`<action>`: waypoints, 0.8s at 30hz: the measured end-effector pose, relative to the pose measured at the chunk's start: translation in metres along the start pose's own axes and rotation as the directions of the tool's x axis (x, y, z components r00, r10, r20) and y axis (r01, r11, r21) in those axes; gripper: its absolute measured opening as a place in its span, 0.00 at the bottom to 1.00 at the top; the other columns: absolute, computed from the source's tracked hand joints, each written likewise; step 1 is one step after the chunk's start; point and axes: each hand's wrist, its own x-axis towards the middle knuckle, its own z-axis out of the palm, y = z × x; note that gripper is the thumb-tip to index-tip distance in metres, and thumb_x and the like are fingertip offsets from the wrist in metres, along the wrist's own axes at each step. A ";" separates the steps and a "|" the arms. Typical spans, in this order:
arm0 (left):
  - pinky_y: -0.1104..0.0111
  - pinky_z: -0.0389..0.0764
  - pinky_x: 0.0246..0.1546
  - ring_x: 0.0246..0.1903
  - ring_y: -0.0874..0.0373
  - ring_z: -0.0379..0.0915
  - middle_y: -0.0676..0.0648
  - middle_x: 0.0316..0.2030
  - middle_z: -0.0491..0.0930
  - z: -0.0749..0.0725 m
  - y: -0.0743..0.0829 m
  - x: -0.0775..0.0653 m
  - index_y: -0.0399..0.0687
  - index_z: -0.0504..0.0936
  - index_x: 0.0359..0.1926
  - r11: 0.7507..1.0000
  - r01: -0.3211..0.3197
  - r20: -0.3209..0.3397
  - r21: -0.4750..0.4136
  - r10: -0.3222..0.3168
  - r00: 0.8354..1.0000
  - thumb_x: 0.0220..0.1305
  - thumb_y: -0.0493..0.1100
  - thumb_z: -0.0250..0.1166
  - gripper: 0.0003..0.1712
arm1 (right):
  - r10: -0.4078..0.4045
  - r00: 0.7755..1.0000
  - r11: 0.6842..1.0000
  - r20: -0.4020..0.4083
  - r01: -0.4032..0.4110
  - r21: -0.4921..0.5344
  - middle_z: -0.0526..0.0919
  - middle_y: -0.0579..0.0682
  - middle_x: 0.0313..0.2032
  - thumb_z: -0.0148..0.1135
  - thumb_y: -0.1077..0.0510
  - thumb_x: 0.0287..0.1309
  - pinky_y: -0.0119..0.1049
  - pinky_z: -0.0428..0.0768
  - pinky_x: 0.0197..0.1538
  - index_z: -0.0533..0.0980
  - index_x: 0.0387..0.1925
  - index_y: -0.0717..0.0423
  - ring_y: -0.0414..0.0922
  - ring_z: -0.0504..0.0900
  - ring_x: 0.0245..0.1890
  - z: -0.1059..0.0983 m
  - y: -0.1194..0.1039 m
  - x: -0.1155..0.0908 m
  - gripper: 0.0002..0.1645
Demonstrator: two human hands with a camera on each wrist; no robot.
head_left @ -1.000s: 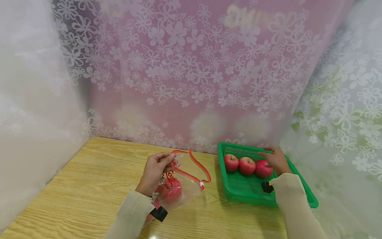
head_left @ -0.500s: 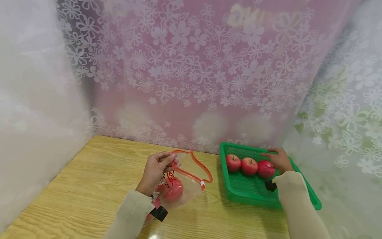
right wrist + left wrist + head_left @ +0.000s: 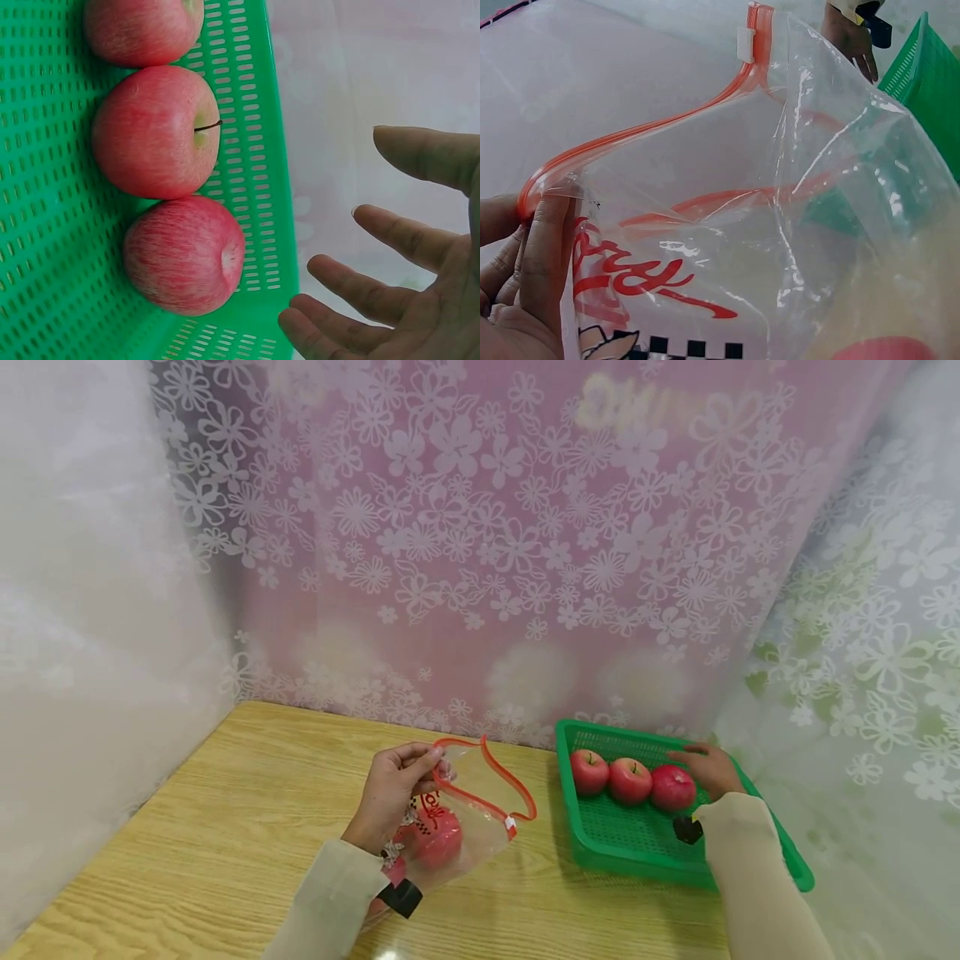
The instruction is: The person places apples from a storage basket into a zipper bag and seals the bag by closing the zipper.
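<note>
At the head view's centre, my left hand (image 3: 390, 793) pinches the rim of a clear zip bag (image 3: 483, 847) between thumb and fingers. The bag's orange-red zip edge (image 3: 622, 139) gapes, and a white slider (image 3: 745, 45) sits at one end. Inside the bag is an apple (image 3: 438, 842); more red shows lower down, partly hidden by my wrist. Over the far right part of a green basket (image 3: 637, 856), my right hand (image 3: 712, 768) is spread with nothing in it. The nearest apple (image 3: 185, 255) lies apart from its fingers, in a row with two others.
The middle apple (image 3: 630, 781) and the left apple (image 3: 589, 772) lie along the basket's back side. A wooden table (image 3: 225, 827) bears the basket. A flowered pink curtain (image 3: 450, 568) hangs behind, and a pale sheet (image 3: 862, 760) borders the right.
My right hand has drawn back slightly from the rightmost apple, which now shows more fully. The whole head view has shifted a little. My left hand keeps its grip on the bag.
</note>
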 end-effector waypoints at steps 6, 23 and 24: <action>0.71 0.84 0.30 0.27 0.61 0.83 0.49 0.26 0.84 0.000 0.000 0.000 0.22 0.77 0.44 1.000 -0.002 0.003 -0.006 0.003 1.000 0.68 0.35 0.60 0.14 | 0.032 0.999 0.999 -0.003 -0.032 0.037 0.38 0.75 0.70 0.48 0.38 0.67 0.65 0.61 0.63 0.46 0.72 0.70 0.74 0.46 0.67 -0.001 0.005 0.001 0.49; 0.71 0.84 0.31 0.27 0.62 0.82 0.49 0.27 0.83 0.000 0.001 -0.002 0.24 0.78 0.44 1.000 0.001 0.019 0.000 -0.001 1.000 0.68 0.36 0.60 0.13 | 0.056 0.995 0.998 -0.080 -0.058 -0.027 0.49 0.76 0.68 0.33 0.40 0.71 0.60 0.56 0.68 0.49 0.69 0.76 0.71 0.50 0.67 -0.001 0.020 0.009 0.45; 0.71 0.84 0.31 0.27 0.62 0.82 0.49 0.27 0.83 0.000 0.001 -0.002 0.25 0.78 0.43 1.000 0.001 0.021 0.001 -0.001 1.000 0.68 0.36 0.60 0.13 | 0.045 0.996 0.997 -0.083 -0.050 -0.060 0.50 0.77 0.67 0.32 0.41 0.71 0.61 0.57 0.67 0.50 0.68 0.77 0.72 0.52 0.66 -0.001 0.021 0.009 0.44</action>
